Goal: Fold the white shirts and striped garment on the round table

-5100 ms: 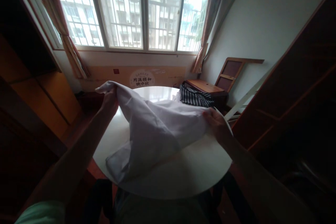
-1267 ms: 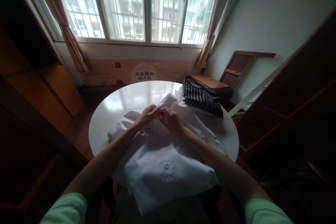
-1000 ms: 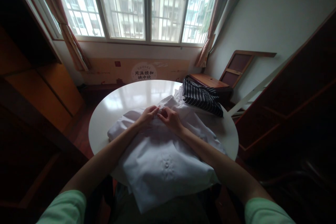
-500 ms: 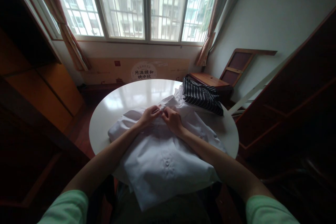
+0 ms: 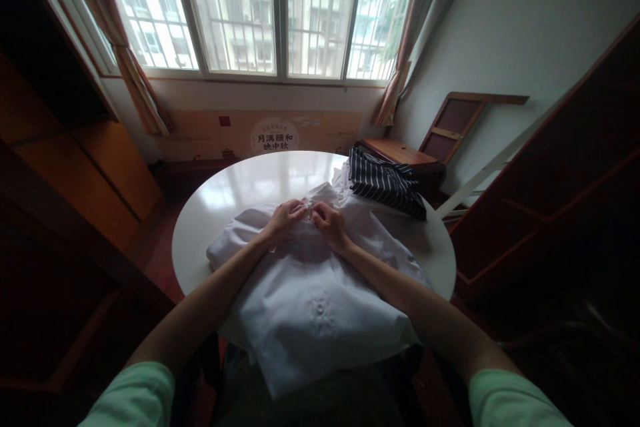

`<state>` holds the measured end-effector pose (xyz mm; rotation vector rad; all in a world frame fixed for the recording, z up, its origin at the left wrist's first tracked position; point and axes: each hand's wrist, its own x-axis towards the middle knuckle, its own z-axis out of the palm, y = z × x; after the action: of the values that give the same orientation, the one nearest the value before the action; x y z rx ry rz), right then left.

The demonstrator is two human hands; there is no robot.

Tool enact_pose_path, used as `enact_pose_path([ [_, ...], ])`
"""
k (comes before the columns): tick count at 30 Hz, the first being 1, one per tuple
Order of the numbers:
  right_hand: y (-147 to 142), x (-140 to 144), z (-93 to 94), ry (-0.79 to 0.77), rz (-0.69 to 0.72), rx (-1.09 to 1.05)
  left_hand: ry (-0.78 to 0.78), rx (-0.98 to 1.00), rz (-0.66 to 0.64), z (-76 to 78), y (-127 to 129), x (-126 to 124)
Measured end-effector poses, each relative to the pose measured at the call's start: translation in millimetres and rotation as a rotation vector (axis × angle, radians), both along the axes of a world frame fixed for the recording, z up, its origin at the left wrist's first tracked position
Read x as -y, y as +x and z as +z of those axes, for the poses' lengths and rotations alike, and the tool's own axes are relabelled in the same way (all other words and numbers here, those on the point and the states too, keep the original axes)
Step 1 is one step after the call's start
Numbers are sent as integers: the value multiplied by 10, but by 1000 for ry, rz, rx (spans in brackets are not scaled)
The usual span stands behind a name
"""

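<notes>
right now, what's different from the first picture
The left hand and right hand, earlier wide apart holding up the white garment, have come inward and pinch it close together. The garment now lies across the round table, hanging past its near edge. The striped cloth stays at the table's far right.

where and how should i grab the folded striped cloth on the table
Probably by its right end, coming from the right with the right hand, pinched top and bottom. The striped cloth is a folded bundle, so gripping every layer should keep it together. Its left end meets white fabric, while the right end lies near the rim of the table.
</notes>
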<state>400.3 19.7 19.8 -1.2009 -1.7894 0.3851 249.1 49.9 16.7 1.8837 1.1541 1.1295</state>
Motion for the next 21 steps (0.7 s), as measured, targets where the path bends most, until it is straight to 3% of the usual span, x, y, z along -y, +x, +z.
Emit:
enact_pose_path([
  [13,20,-21,6,-132,169,-225,30,33,-167,92,-12,152],
  [21,18,-69,-82,237,38,-44,90,-8,-108,66,15,155],
])
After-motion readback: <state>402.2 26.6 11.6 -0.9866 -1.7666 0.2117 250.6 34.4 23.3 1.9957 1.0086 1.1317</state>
